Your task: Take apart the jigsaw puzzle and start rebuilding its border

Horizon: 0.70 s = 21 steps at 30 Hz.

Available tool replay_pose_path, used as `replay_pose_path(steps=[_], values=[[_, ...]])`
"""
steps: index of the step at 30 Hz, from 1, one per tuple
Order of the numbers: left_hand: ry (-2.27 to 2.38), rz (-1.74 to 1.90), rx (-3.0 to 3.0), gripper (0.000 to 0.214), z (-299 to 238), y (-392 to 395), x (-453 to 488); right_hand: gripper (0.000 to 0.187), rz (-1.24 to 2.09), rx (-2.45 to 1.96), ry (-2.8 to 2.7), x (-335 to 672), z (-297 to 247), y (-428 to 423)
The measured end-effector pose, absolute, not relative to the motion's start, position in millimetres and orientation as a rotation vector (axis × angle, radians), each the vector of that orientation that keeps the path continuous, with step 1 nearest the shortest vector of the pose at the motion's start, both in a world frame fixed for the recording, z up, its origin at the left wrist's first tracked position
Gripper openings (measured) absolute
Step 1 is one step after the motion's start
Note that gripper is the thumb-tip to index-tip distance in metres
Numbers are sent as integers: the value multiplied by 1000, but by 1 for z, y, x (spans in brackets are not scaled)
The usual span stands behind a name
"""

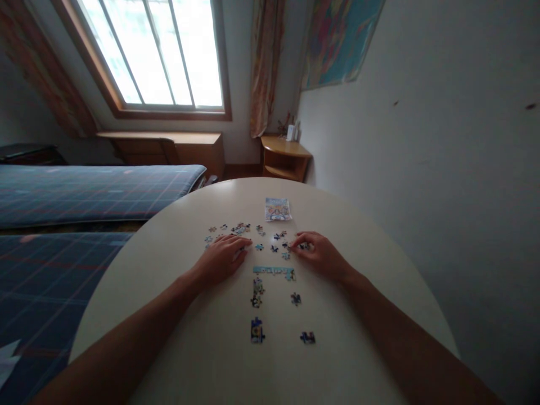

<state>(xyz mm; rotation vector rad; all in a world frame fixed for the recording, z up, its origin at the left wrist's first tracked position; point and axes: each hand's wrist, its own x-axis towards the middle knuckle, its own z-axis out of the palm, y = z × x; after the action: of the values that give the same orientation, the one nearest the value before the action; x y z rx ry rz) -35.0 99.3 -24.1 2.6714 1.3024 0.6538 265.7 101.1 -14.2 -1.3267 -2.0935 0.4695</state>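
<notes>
My left hand (223, 257) lies palm down on the round white table (177, 236), fingers stretched toward loose puzzle pieces (236, 228). My right hand (318, 254) rests across from it, fingertips pinched on a small dark puzzle piece (300, 246) among scattered ones (278, 235). Between the hands, closer to me, lies a joined strip of pieces (274, 273) with a short column (257, 292) below it. Small separate clusters (256, 330), (307, 337) sit nearer me. A picture card (277, 208) lies beyond the pieces.
A wall runs close along the table's right side. Two beds with blue plaid covers (84, 191) stand at left. A wooden corner shelf (284, 156) and a low cabinet (169, 147) sit under the window at the back.
</notes>
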Motion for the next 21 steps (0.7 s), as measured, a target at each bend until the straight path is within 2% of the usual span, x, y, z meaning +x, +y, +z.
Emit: replay_pose_path(steps=[5, 16, 21], values=[[1313, 643, 2667, 29, -24, 99, -35, 16, 498, -1355, -2069, 283, -8, 100], [1218, 612, 2662, 31, -21, 97, -33, 5, 372, -1209, -2342, 286, -7, 99], [1172, 586, 2672, 34, -20, 96, -31, 17, 270, -1233, -2300, 281, -15, 101]])
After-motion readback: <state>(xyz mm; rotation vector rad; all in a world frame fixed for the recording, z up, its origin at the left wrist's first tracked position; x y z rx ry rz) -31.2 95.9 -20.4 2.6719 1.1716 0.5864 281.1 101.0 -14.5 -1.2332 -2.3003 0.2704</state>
